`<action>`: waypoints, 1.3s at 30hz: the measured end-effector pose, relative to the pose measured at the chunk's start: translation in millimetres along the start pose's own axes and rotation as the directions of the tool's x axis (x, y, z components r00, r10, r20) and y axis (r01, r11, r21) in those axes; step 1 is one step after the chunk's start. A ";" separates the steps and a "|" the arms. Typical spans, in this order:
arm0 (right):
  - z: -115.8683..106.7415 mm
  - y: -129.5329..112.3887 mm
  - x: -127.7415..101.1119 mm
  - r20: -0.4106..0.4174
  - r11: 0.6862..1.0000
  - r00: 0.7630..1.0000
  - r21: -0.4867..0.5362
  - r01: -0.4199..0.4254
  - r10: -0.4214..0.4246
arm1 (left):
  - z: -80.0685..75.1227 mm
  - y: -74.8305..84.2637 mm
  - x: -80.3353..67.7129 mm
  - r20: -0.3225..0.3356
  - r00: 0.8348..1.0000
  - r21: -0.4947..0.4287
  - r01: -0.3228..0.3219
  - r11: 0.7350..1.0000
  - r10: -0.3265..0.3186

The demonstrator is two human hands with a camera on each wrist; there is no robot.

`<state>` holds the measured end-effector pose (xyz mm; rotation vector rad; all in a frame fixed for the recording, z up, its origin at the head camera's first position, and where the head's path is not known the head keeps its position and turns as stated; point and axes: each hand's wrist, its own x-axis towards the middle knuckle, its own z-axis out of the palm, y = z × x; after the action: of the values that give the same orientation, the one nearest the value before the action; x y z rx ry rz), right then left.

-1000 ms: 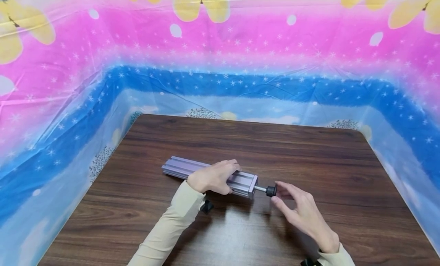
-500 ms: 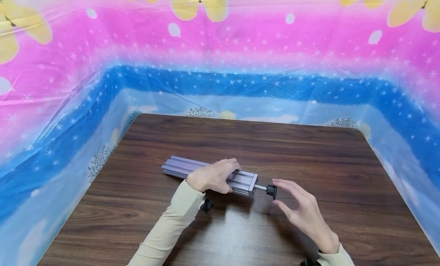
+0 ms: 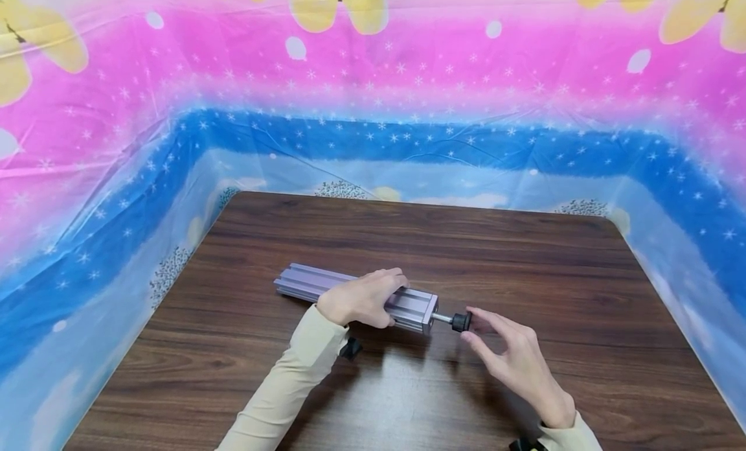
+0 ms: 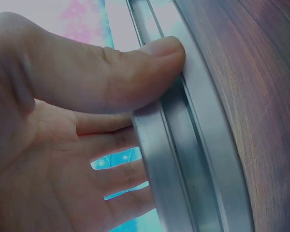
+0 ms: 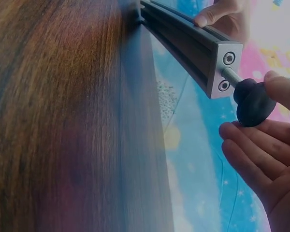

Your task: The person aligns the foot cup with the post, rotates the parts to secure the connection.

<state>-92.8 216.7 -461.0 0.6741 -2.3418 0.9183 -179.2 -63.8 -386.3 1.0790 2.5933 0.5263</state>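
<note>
Knob part-way seated in the rail's end

The left hand (image 3: 358,300) clamped the aluminium rail (image 3: 303,283) flat on the desk (image 3: 524,256), just left of centre. At the rail's 3 o'clock end, the right hand (image 3: 513,360) pinched the black knob (image 3: 462,321) with thumb and fingertips; bare threaded stud (image 3: 443,319) showed between knob and end face (so, I judged, threading remained unfinished).

Makeshift recording booth: wooden table (image 3: 524,263) ringed by printed plastic sheeting (image 3: 408,81).
</note>
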 end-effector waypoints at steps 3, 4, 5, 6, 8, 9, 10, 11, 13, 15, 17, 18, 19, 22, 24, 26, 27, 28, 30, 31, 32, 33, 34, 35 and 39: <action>0.6 -0.1 -0.1 0.008 1.000 1.000 -0.016 -0.016 0.016 | 0.7 0.2 -0.3 0.000 1.000 0.003 0.005 1.000 -0.005; 0.7 -0.4 -0.1 0.012 0.999 1.000 -0.020 -0.025 0.025 | 1.1 0.3 -0.3 0.000 1.000 0.003 0.006 1.000 -0.006; 0.7 -0.8 -0.3 0.015 0.999 0.999 -0.025 -0.037 0.037 | 1.3 0.5 -0.3 0.001 1.000 0.002 0.007 1.000 -0.007; 0.8 -1.2 -0.5 0.018 0.998 0.999 -0.031 -0.047 0.048 | 1.6 0.6 -0.3 0.002 1.000 0.002 0.009 1.000 -0.009; 0.6 -2.3 -0.7 0.024 0.997 0.998 -0.030 -0.065 0.065 | 2.2 0.9 -0.3 0.006 1.000 0.002 0.013 1.000 -0.013; 0.5 -2.6 -0.9 0.024 0.997 0.997 -0.026 -0.067 0.068 | 2.5 1.0 -0.3 0.008 1.000 0.000 0.015 1.000 -0.015; 0.4 -2.8 -1.1 0.025 0.998 0.997 -0.015 -0.067 0.067 | 2.6 1.1 -0.2 0.010 1.000 0.001 0.016 1.000 -0.016; 0.2 -3.0 -1.4 0.028 0.998 0.998 0.001 -0.062 0.062 | 2.6 1.3 -0.1 0.010 1.000 0.002 0.015 1.000 -0.015; 0.2 -2.9 -1.2 0.028 0.999 0.999 0.033 -0.020 0.019 | 2.5 1.5 0.0 0.010 1.000 0.002 0.015 1.000 -0.015; 0.3 -2.3 -0.3 0.024 0.997 0.999 0.069 0.034 -0.036 | 2.1 1.7 0.1 0.011 1.000 0.000 0.014 1.000 -0.014; 0.7 -1.5 0.8 0.015 0.991 0.995 0.094 0.093 -0.094 | 1.7 1.8 0.2 0.012 1.000 0.001 0.012 1.000 -0.012; 0.8 -1.1 1.6 0.007 0.988 0.993 0.098 0.119 -0.121 | 1.7 1.8 0.1 0.014 1.000 0.000 0.012 1.000 -0.012; 1.0 -0.7 2.2 0.000 0.985 0.991 0.106 0.136 -0.136 | 1.6 1.8 0.1 0.016 1.000 -0.002 0.012 1.000 -0.011; 0.8 -0.2 3.0 -0.022 0.983 0.988 0.096 0.156 -0.154 | 1.2 2.1 0.4 0.018 1.000 -0.004 0.010 1.000 -0.010; 0.2 -0.6 3.0 -0.024 0.987 0.990 0.075 0.144 -0.143 | 1.0 2.3 0.6 0.018 1.000 -0.005 0.011 1.000 -0.011; -0.4 -1.1 2.7 -0.018 0.992 0.993 0.046 0.119 -0.118 | 0.8 2.1 0.9 0.016 1.000 -0.004 0.010 1.000 -0.009; -0.7 -1.6 2.5 -0.009 0.995 0.995 0.037 0.097 -0.097 | 0.7 2.0 1.0 0.016 1.000 -0.004 0.011 1.000 -0.011; -0.7 -1.8 2.0 0.000 0.997 0.997 0.024 0.075 -0.075 | 0.8 1.8 1.1 0.015 1.000 -0.001 0.011 1.000 -0.011; -0.7 -2.6 1.6 0.013 0.999 0.999 -0.003 0.037 -0.037 | 0.8 1.4 1.4 0.013 1.000 0.002 0.009 1.000 -0.009; -0.7 -2.9 1.5 0.020 1.000 1.000 -0.012 0.018 -0.018 | 0.8 1.2 1.5 0.013 1.000 0.002 0.006 1.000 -0.006; -0.5 -3.1 1.5 0.027 1.000 1.000 -0.022 -0.003 0.004 | 0.7 1.2 1.6 0.012 1.000 0.003 0.003 1.000 -0.003; -0.3 -3.4 1.8 0.029 0.999 0.999 -0.032 -0.017 0.018 | 0.5 1.2 1.7 0.012 1.000 0.004 0.003 1.000 -0.003; 0.0 -3.6 2.2 0.032 0.999 0.999 -0.039 -0.027 0.028 | 0.3 1.2 1.8 0.012 1.000 0.004 0.002 1.000 -0.002; 0.2 -3.7 2.5 0.036 0.998 0.999 -0.043 -0.039 0.040 | 0.2 1.2 1.8 0.013 1.000 0.004 0.001 1.000 -0.001; 0.8 -3.9 2.5 0.070 0.995 0.993 -0.039 -0.089 0.092 | 0.1 1.4 1.5 0.021 1.000 0.004 0.005 1.000 -0.005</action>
<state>-92.4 213.1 -458.2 0.6000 -2.4645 0.9023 -179.3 -61.8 -386.0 1.0735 2.5792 0.5053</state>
